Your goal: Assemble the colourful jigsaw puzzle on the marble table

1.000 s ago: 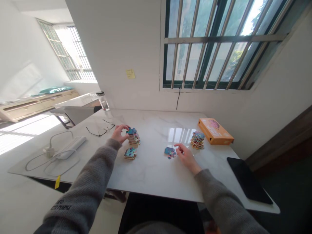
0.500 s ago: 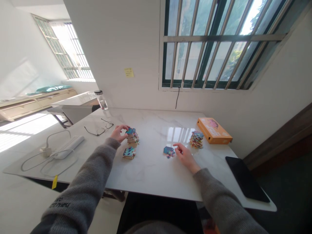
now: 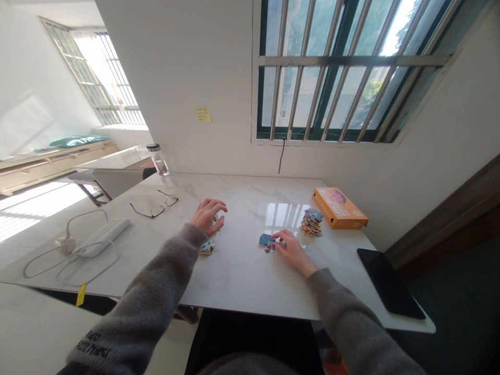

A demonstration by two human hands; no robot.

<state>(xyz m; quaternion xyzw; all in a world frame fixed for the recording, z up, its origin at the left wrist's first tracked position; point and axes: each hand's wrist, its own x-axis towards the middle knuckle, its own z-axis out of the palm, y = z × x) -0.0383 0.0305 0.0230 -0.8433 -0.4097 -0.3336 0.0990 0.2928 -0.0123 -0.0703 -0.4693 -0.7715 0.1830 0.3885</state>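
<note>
Presently, the left hand (image 3: 209,214) is held arched over a stack (image 3: 216,222) of puzzle pieces, its fingers curved and spread; whether the stack is gripped cannot be told. A smaller pile (image 3: 208,246) is seen just beside the wrist. The right hand (image 3: 292,250) is laid loosely open on the worktop (image 3: 242,276), fingertips touching a few pieces (image 3: 266,240). A second stack (image 3: 311,222) is set near a box (image 3: 339,207).
</note>
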